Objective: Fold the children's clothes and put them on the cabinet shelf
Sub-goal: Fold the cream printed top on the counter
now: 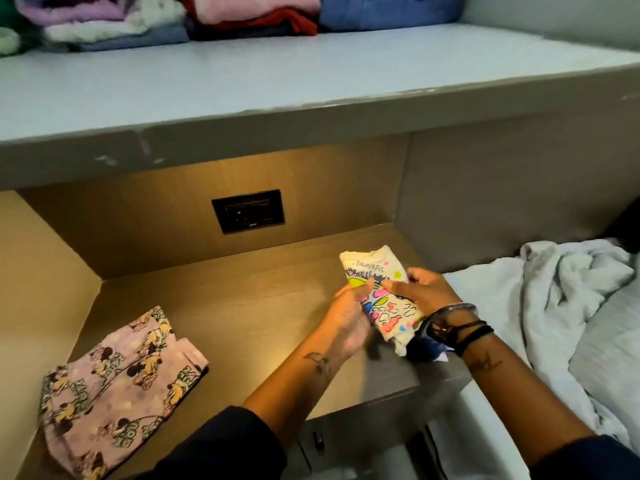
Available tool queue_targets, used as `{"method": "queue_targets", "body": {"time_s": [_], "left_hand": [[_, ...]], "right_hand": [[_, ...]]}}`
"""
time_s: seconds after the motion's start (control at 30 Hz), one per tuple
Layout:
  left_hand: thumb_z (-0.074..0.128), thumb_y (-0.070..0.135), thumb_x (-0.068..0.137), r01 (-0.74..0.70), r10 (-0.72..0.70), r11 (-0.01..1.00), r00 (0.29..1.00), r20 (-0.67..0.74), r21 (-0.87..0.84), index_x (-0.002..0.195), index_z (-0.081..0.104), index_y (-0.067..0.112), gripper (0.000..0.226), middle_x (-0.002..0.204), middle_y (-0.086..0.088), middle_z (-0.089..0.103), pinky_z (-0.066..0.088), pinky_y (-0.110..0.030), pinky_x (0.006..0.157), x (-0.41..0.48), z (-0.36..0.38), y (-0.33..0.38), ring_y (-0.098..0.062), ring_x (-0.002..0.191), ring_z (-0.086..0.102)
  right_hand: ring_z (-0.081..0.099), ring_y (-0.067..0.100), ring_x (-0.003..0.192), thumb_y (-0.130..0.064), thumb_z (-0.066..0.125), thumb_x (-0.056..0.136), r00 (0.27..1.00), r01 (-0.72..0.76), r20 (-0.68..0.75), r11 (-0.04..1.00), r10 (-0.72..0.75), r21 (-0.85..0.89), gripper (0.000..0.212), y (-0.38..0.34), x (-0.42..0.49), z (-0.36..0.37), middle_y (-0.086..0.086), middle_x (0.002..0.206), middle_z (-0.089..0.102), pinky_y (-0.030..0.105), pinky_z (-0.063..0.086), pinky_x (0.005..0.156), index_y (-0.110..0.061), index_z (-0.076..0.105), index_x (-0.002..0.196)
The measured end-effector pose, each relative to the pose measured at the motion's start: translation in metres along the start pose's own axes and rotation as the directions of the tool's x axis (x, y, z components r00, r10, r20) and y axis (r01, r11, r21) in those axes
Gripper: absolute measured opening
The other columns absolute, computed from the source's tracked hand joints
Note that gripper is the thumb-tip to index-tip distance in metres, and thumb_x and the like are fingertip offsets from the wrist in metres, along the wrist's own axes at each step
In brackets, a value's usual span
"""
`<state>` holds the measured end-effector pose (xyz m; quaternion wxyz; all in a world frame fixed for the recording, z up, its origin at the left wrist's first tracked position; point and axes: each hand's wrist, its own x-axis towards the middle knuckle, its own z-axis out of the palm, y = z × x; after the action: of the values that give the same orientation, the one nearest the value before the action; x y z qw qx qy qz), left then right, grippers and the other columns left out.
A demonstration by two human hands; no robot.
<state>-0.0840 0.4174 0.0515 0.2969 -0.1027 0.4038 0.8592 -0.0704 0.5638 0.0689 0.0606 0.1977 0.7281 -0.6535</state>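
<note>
A small white children's shirt with a colourful print (372,268) is folded into a narrow bundle and held above the wooden counter (242,296). My left hand (346,317) grips its left edge and my right hand (415,289) grips its right side, thumbs on the print. A folded lilac garment with cartoon mice (117,386) lies flat on the counter at the lower left. On the grey cabinet shelf (311,74) above, stacks of folded clothes (166,19) sit at the back.
A black wall socket (248,210) is set in the niche's back panel. A bed with a rumpled grey-white sheet (571,306) lies to the right. Something dark blue (429,351) lies under my right wrist at the counter's edge.
</note>
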Motion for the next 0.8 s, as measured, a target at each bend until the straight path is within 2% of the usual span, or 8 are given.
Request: {"method": "queue_targets", "body": {"time_s": [0.13,0.27,0.33,0.4,0.47,0.57,0.67,0.8], "left_hand": [[0.044,-0.003,0.094,0.018,-0.01,0.993,0.998,-0.061,0.118,0.123,0.053,0.0,0.031,0.113,-0.019,0.066,0.051,-0.047,0.092,0.047,0.038,-0.036,-0.03,0.095,0.066],[0.051,-0.009,0.086,0.021,0.14,0.824,0.961,-0.24,0.567,0.135,0.042,0.011,0.054,0.117,-0.009,0.064,0.056,-0.033,0.08,0.065,0.045,-0.068,-0.023,0.103,0.064],[0.061,-0.002,0.084,-0.014,0.304,0.552,0.934,-0.186,0.834,0.147,0.029,0.016,0.073,0.139,-0.008,0.045,0.046,-0.033,0.097,0.06,0.037,-0.076,-0.024,0.125,0.047],[0.064,0.019,0.087,-0.051,0.434,0.11,0.901,-0.002,0.993,0.149,0.028,0.022,0.071,0.152,-0.004,0.026,0.026,-0.038,0.113,0.056,0.025,-0.077,-0.026,0.14,0.024],[0.06,0.032,0.09,-0.132,0.402,-0.078,0.903,0.152,0.988,0.145,0.039,0.026,0.059,0.157,-0.003,0.025,0.017,-0.042,0.116,0.06,0.011,-0.071,-0.027,0.143,0.021],[0.057,0.032,0.093,-0.158,0.315,-0.018,0.936,0.155,0.987,0.141,0.047,0.026,0.049,0.155,-0.007,0.032,0.018,-0.043,0.117,0.058,-0.015,-0.058,-0.028,0.142,0.026],[0.057,0.024,0.094,-0.239,0.377,0.119,0.909,0.179,0.964,0.134,0.056,0.018,0.04,0.143,-0.007,0.048,0.032,-0.034,0.113,0.025,-0.043,-0.029,-0.022,0.132,0.042],[0.058,0.017,0.09,-0.214,0.604,-0.055,0.771,0.203,0.975,0.114,0.068,0.014,0.025,0.122,-0.006,0.064,0.045,-0.035,0.103,-0.053,-0.132,0.021,-0.02,0.114,0.057]], "right_hand": [[0.067,0.017,0.064,-0.012,0.078,0.076,0.993,0.008,-0.115,0.98,-0.031,-0.201,0.025,0.001,0.02,-0.061,0.009,0.084,0.072,0.026,0.055,0.058,-0.004,0.069,0.098],[0.065,0.023,0.071,-0.012,0.078,0.076,0.991,-0.094,-0.126,0.881,0.039,-0.465,0.022,0.022,0.043,-0.081,0.019,0.094,0.072,0.029,0.051,0.065,-0.002,0.069,0.094],[0.065,0.029,0.088,-0.017,0.078,0.076,0.989,-0.091,-0.15,0.795,0.0,-0.6,0.032,0.035,0.048,-0.077,0.018,0.105,0.07,0.036,0.052,0.078,-0.004,0.067,0.103],[0.059,0.036,0.105,-0.023,0.075,0.077,0.964,-0.016,-0.183,0.646,-0.193,-0.763,0.045,0.047,0.05,-0.073,0.018,0.118,0.063,0.042,0.05,0.087,-0.009,0.061,0.117],[0.055,0.039,0.11,-0.02,0.07,0.078,0.904,0.117,-0.097,0.46,-0.416,-0.88,0.046,0.058,0.044,-0.066,0.018,0.124,0.06,0.047,0.05,0.088,-0.011,0.059,0.122],[0.059,0.039,0.109,-0.018,0.066,0.078,0.871,0.248,0.113,0.228,-0.477,-0.942,0.039,0.069,0.031,-0.048,0.017,0.126,0.062,0.053,0.052,0.087,-0.013,0.065,0.116],[0.053,0.043,0.115,-0.019,0.069,0.07,0.882,0.159,0.065,0.164,-0.467,-0.974,0.047,0.057,0.016,-0.03,0.022,0.123,0.061,0.061,0.043,0.093,-0.007,0.063,0.115],[0.047,0.04,0.12,-0.023,0.043,0.079,0.736,0.297,0.149,0.118,-0.66,-0.947,0.04,0.019,-0.014,0.033,0.019,0.123,0.06,0.056,0.032,0.099,-0.006,0.061,0.11]]}}
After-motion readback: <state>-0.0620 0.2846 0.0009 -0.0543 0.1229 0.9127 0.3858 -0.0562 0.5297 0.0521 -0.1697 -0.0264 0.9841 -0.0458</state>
